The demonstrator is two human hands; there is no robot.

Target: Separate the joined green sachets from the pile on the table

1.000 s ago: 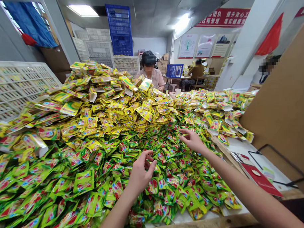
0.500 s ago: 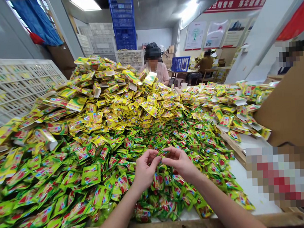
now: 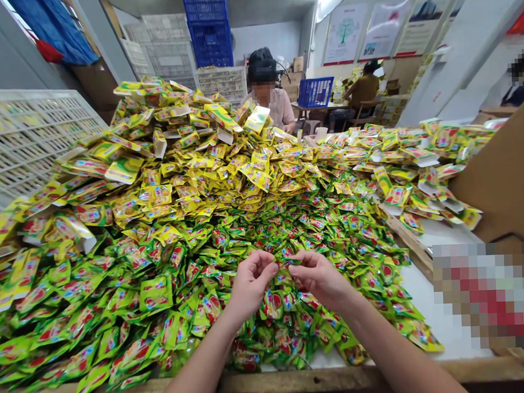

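A big heap of small green sachets (image 3: 213, 278) covers the near part of the table, with yellow sachets (image 3: 201, 170) piled higher behind. My left hand (image 3: 250, 286) and my right hand (image 3: 320, 277) meet above the green pile, fingertips pinched together on one small green sachet (image 3: 287, 258) held between them. Both hands' fingers are curled closed around it.
Yellow-green packets (image 3: 415, 157) lie along the right. A brown cardboard sheet (image 3: 506, 176) stands at the right edge. White crates (image 3: 23, 142) stand at the left, blue crates (image 3: 208, 26) behind. A person (image 3: 269, 99) sits across the table; others work farther back. The table's wooden edge (image 3: 294, 381) runs along the front.
A second ago my hands were apart, the right reaching out over the pile. They came together on one green sachet; since half a second ago they have barely moved.
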